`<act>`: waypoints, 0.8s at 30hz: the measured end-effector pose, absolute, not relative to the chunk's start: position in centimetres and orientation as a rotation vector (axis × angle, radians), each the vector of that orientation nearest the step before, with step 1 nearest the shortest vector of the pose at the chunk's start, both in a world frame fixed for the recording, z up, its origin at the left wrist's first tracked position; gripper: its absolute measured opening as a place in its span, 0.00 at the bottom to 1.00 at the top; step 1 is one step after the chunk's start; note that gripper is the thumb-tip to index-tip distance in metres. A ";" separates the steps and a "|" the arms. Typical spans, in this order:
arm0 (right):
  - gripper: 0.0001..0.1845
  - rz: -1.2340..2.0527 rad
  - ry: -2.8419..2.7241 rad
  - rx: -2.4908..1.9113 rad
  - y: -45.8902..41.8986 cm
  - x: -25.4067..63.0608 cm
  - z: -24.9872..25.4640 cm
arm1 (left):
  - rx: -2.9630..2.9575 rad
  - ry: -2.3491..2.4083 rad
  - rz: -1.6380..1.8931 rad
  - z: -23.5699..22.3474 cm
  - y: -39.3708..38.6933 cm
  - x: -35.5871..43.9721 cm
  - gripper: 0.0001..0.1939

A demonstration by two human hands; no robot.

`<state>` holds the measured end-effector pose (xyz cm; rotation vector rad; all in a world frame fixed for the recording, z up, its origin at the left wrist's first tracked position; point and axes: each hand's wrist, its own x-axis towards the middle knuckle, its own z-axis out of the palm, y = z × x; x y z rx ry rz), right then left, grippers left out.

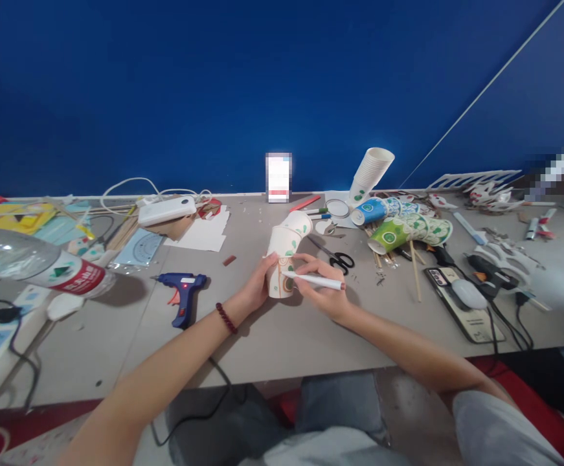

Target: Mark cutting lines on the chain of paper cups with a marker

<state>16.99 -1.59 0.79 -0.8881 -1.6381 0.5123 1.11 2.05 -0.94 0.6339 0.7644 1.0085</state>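
Observation:
A bent chain of white paper cups with green leaf prints stands on the table before me. My left hand grips its lower cup from the left side. Brown-orange lines are drawn on that lower cup. In my right hand is a white marker, held like a pen with its tip at the cup's surface. Its back end is reddish-brown. A small reddish-brown cap lies on the table to the left. Black scissors lie to the right of my right hand.
To the left are a blue glue gun, a lying water bottle and a power strip. Rightward lie blue cups, green cups and a phone. A tall cup stack and a lit screen stand behind.

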 end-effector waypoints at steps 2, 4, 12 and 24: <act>0.01 0.511 -1.622 -0.908 -1.6 16.9 0.9 | 0.636 0.756 1.001 -0.8 2.0 1.1 0.28; 0.01 0.516 -1.611 -0.915 -1.6 16.9 0.9 | 0.635 0.742 1.004 -0.6 2.0 1.2 0.28; 0.02 0.570 -1.637 -0.900 -1.6 17.2 0.7 | 0.605 0.770 1.017 -0.9 2.0 1.2 0.26; 0.01 0.583 -1.599 -0.921 -1.6 17.0 0.7 | 0.613 0.748 1.002 -1.0 2.0 1.1 0.23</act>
